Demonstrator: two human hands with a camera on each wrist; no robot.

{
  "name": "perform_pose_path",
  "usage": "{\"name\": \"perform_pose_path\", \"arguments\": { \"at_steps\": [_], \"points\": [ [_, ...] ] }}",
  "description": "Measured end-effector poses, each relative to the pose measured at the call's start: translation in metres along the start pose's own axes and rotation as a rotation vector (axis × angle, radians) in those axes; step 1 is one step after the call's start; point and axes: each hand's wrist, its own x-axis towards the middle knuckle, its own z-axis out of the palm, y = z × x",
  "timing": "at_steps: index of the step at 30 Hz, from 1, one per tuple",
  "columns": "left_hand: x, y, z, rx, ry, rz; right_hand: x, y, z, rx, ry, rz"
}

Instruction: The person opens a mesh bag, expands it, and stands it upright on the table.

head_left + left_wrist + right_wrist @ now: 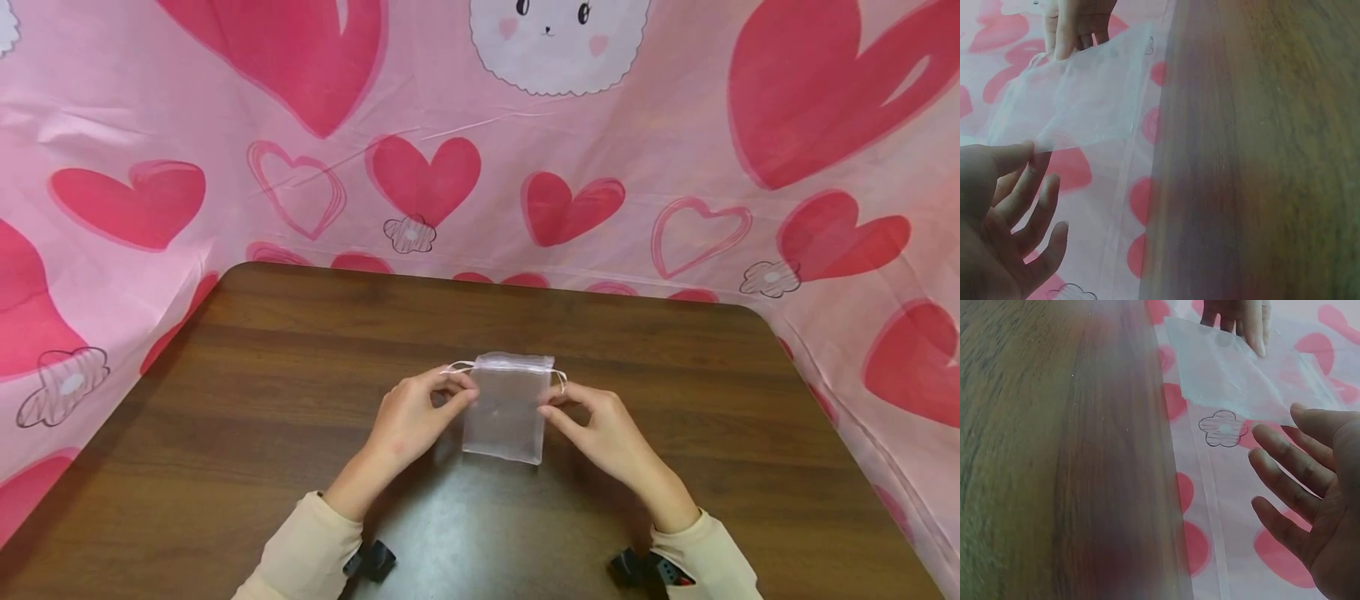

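A sheer white drawstring pouch (pixel 506 412) is held up flat over the table, its gathered mouth and cords toward the far side. My left hand (pixel 420 412) pinches its left edge between thumb and index finger. On the opposite edge, my right hand (pixel 600 429) pinches it the same way. White cord loops stick out at both upper corners, beside the fingers. In the left wrist view the pouch (pixel 1079 100) stretches between both hands, and the other fingers of the left hand (pixel 1010 206) are spread below it. The right wrist view shows the pouch (pixel 1229 372) see-through, with nothing visible inside.
The dark brown wooden table (pixel 300 333) has rounded far corners. A pink cloth with red hearts (pixel 427 179) hangs around its back and sides. Black wrist devices (pixel 375 560) sit at the cream sleeves (pixel 307 550), close over the table's near part.
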Motion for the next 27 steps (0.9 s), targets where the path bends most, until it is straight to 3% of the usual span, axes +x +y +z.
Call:
{"name": "perform_pose_path", "arguments": {
  "at_steps": [8, 16, 27],
  "points": [
    [-0.0002, 0.0012, -0.0002, -0.039, -0.006, -0.022, -0.0009, 0.0011, 0.0032, -0.019, 0.018, -0.022],
    [-0.0012, -0.0001, 0.0018, 0.053, -0.113, -0.029, 0.0001, -0.0001, 0.0058, -0.002, 0.070, -0.019],
    [-0.0009, -0.0005, 0.0042, 0.066, -0.044, -0.015, 0.0005, 0.0010, 0.0061, -0.003, 0.104, -0.006]
  ]
}}
